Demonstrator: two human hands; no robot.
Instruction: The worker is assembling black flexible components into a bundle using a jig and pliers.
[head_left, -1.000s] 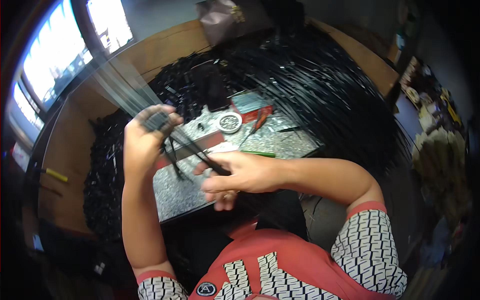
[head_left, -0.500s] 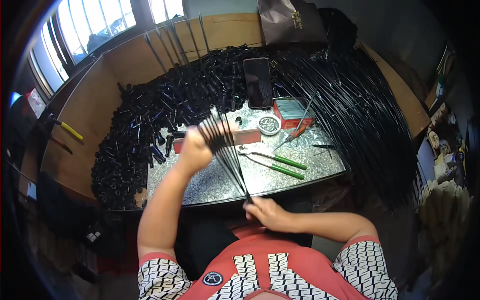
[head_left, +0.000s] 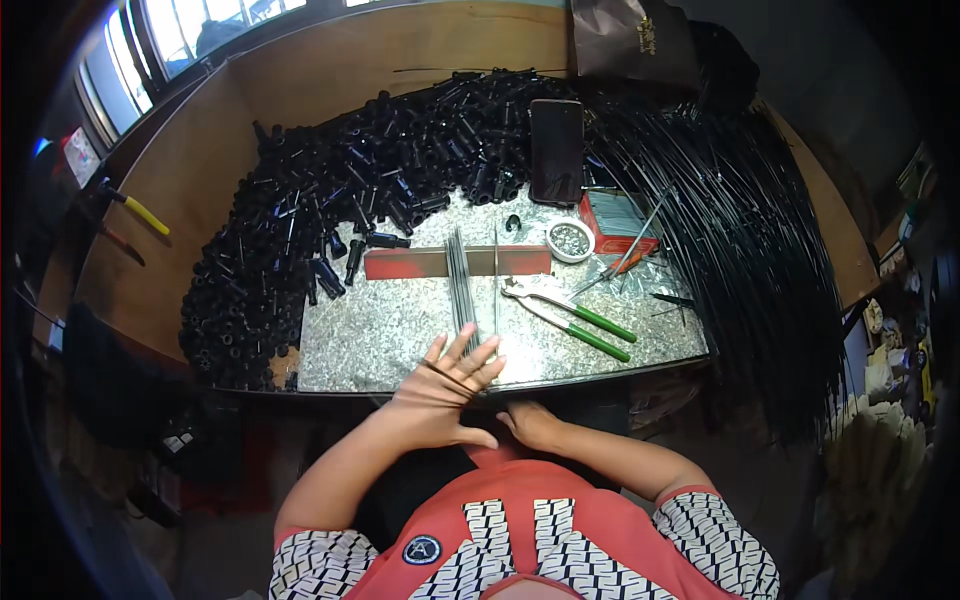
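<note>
A bundle of thin dark rods (head_left: 459, 275) stands over the worktop, crossing a flat red-edged bar (head_left: 400, 264). One separate thin rod (head_left: 497, 285) shows just right of it. My left hand (head_left: 440, 395) is open at the near edge, fingers spread and thumb apart, in front of the bundle's lower part. Dark thin streaks cross its fingers; I cannot tell whether they are rods or shadows. Beside it, below the worktop edge, my right hand (head_left: 533, 427) is closed, apparently round the rods' lower ends, which are largely hidden. Green-handled pliers (head_left: 575, 320) lie right of the rods.
Black tubular parts (head_left: 330, 190) are heaped at left and back. Long black rods (head_left: 740, 220) cover the right side. Between them are a phone (head_left: 557, 150), a white cup of small metal bits (head_left: 571, 241), a red box (head_left: 618, 222) and a screwdriver-like tool (head_left: 630, 262).
My left hand has let go of the rods, come down toward me and spread its fingers. The rods no longer reach up over the back board. My right hand stays low, slightly further right.
</note>
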